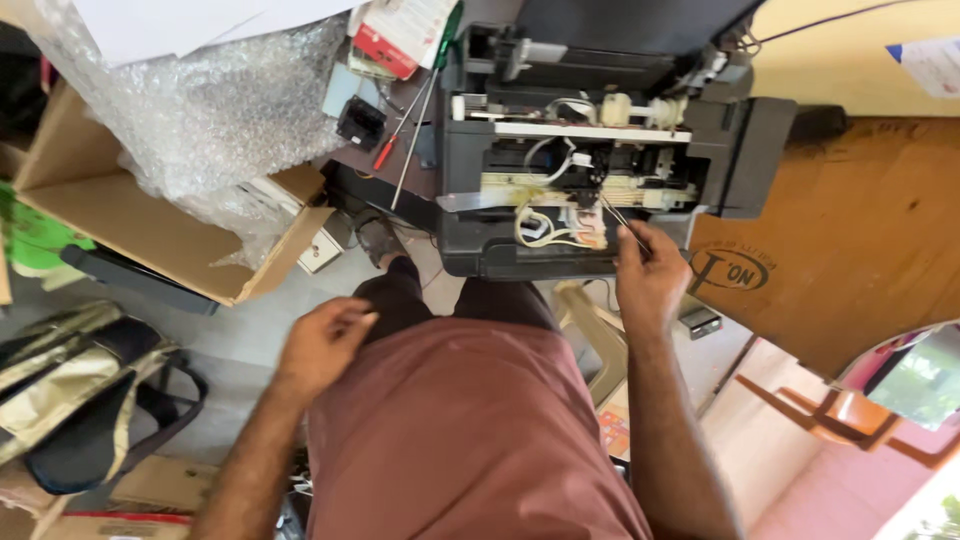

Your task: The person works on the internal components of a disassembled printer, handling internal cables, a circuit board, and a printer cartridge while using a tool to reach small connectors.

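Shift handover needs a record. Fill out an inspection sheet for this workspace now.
Surface: dark desk, crowded.
Job's things: opened printer, cover off, insides exposed; thin metal tool reaching into it.
Clutter: two screwdrivers, bubble wrap, cardboard box.
Grippers: right hand holds the thin metal tool; left hand loosely curled over the lap, contents unclear.
Cables: pale tubes looped inside the printer.
Surroundings: bag on floor, wooden board at right.
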